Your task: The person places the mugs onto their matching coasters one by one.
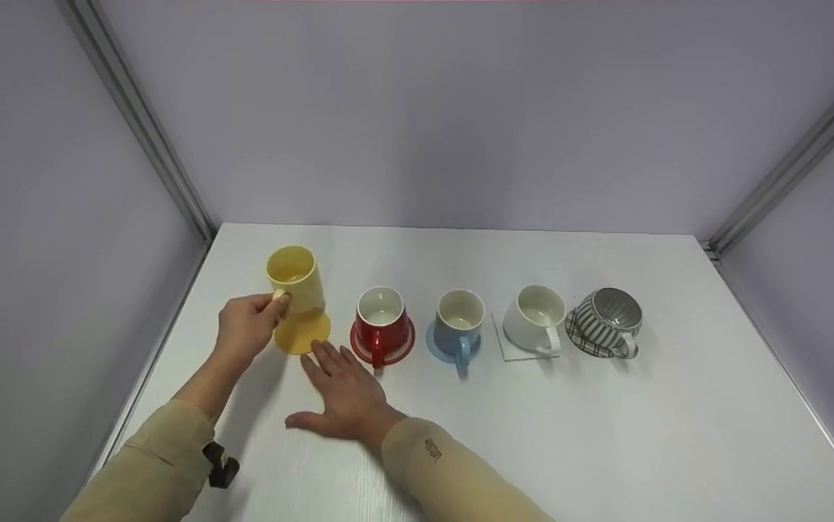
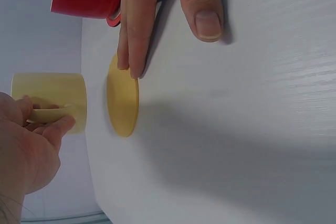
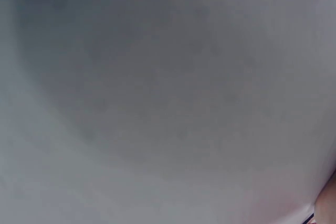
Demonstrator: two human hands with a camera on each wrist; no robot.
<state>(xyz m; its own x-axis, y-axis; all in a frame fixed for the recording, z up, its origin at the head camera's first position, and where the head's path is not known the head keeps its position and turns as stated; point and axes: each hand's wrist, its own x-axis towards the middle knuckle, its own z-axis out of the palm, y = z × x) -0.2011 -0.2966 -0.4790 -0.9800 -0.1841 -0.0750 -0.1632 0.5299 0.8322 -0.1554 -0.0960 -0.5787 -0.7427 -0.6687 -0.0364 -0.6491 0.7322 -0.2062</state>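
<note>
My left hand [image 1: 246, 326] grips the handle of a yellow mug [image 1: 304, 290]. In the left wrist view the mug [image 2: 73, 90] hangs upright in the air, above and behind a round yellow coaster [image 2: 123, 100]. That coaster [image 1: 301, 335] lies flat on the white table. My right hand [image 1: 348, 395] is laid palm down on the table, fingers straight, its fingertips touching the coaster's near edge. Just right of it stands a red mug [image 1: 377, 341] on a red coaster [image 1: 408, 342]. The right wrist view shows mostly blurred tabletop, with a bit of skin at the lower right.
Right of the red mug, a blue mug [image 1: 458, 326] sits on a blue coaster [image 1: 433, 346], a white mug [image 1: 529, 322] on a square white coaster [image 1: 515, 354], and a striped grey mug [image 1: 598, 319] tilts on a checked coaster [image 1: 582, 342]. Grey panels [image 1: 460, 116] enclose the table.
</note>
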